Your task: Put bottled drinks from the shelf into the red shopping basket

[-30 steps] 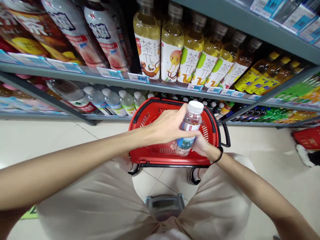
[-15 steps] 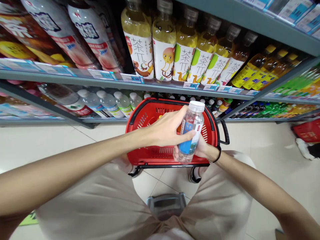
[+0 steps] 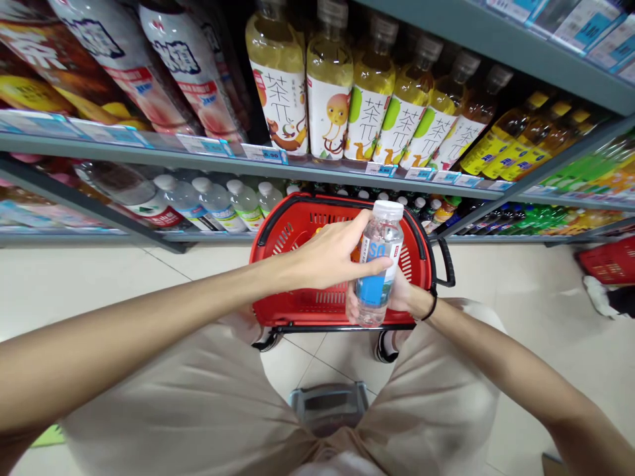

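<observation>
A clear plastic bottle [image 3: 376, 287] with a white cap and a blue-and-white label is held nearly upright over the red shopping basket [image 3: 270, 301]. My left hand [image 3: 333, 256] grips its near left side, thumb and forefinger spread around the label. Behind and beneath the bottle, my right hand [image 3: 399, 291] wraps round it, its fingertips showing at the lower left. A black band circles my right wrist. Inside the basket, something yellow and orange is mostly covered by my left hand.
Shelves ahead hold bottled drinks, with tea bottles [image 3: 327, 96] above and white-capped bottles [image 3: 211, 201] below. A black basket handle [image 3: 446, 263] sticks out to the right. Another red basket [image 3: 610, 259] and a white shoe are at the far right. A grey stool [image 3: 328, 404] is beneath me.
The bottle has turned slightly in my hands, so its label faces a bit differently. My left fingers have shifted slightly right across it. The basket stays in place.
</observation>
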`<action>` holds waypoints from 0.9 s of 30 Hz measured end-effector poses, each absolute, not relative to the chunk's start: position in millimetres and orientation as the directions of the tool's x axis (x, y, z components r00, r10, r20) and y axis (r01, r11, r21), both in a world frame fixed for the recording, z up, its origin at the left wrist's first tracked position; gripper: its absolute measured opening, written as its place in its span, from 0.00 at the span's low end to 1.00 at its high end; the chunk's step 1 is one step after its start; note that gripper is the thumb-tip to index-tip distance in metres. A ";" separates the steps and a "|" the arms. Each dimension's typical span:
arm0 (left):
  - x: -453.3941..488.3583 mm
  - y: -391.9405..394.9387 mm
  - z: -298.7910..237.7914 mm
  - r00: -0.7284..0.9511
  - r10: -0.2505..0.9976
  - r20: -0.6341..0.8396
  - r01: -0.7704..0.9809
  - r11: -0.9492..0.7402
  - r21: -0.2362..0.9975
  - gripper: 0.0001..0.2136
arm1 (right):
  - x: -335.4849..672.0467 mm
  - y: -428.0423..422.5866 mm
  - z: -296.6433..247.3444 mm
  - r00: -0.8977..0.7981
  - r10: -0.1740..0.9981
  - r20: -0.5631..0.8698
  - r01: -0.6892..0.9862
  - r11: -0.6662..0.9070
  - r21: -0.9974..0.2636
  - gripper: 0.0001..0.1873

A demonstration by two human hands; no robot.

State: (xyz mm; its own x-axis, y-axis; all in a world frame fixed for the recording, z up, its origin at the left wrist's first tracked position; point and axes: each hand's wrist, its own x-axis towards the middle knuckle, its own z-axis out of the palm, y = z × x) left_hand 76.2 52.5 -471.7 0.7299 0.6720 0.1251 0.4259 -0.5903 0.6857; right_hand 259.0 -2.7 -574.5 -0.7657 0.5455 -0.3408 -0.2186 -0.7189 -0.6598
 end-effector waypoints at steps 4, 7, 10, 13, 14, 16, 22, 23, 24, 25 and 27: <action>76.8 53.5 -474.0 0.736 0.668 0.113 0.428 -0.587 0.687 0.29 | 251.1 -4.6 -564.5 -0.593 0.680 -0.430 -0.300 -0.683 -0.666 0.37; 77.5 54.2 -476.0 0.743 0.656 0.129 0.396 -0.587 0.706 0.28 | 242.9 -5.3 -557.6 -0.309 0.820 -0.482 -0.404 -0.572 -0.714 0.32; 78.3 55.5 -477.4 0.747 0.650 0.137 0.386 -0.592 0.708 0.27 | 236.6 -3.5 -554.3 -0.113 0.854 -0.507 -0.451 -0.499 -0.740 0.27; 78.6 57.4 -479.0 0.745 0.650 0.150 0.387 -0.603 0.697 0.27 | 233.0 -1.6 -553.4 -0.027 0.859 -0.512 -0.479 -0.461 -0.747 0.25; 78.6 58.0 -479.7 0.743 0.651 0.155 0.386 -0.605 0.696 0.27 | 232.4 -1.4 -553.2 -0.016 0.862 -0.507 -0.483 -0.451 -0.751 0.24; 78.6 58.9 -480.9 0.741 0.653 0.158 0.385 -0.606 0.696 0.25 | 232.1 -1.7 -552.5 -0.020 0.868 -0.496 -0.487 -0.441 -0.754 0.23; 80.2 57.9 -481.0 0.716 0.687 0.126 0.407 -0.557 0.725 0.24 | 235.3 -5.5 -544.8 -0.209 0.769 -0.604 -0.431 -0.627 -0.650 0.33; 80.7 57.5 -480.7 0.708 0.696 0.117 0.416 -0.546 0.727 0.24 | 235.8 -5.9 -542.6 -0.256 0.739 -0.623 -0.399 -0.668 -0.628 0.36; 81.1 57.2 -480.4 0.700 0.706 0.106 0.429 -0.535 0.728 0.24 | 236.0 -6.0 -540.3 -0.296 0.710 -0.638 -0.365 -0.702 -0.611 0.38; 81.5 57.0 -480.4 0.691 0.717 0.095 0.445 -0.525 0.726 0.24 | 236.0 -6.0 -537.9 -0.326 0.687 -0.650 -0.338 -0.726 -0.598 0.40; 81.7 57.2 -481.2 0.676 0.732 0.082 0.462 -0.508 0.726 0.24 | 235.7 -5.4 -534.0 -0.354 0.656 -0.667 -0.317 -0.755 -0.575 0.41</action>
State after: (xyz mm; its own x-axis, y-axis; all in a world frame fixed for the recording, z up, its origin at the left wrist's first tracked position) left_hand 81.7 57.2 -481.2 0.6758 0.7325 0.0824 0.4624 -0.5084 0.7264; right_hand 235.7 -5.4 -534.0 -0.3540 0.6560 -0.6665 -0.3165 -0.7547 -0.5747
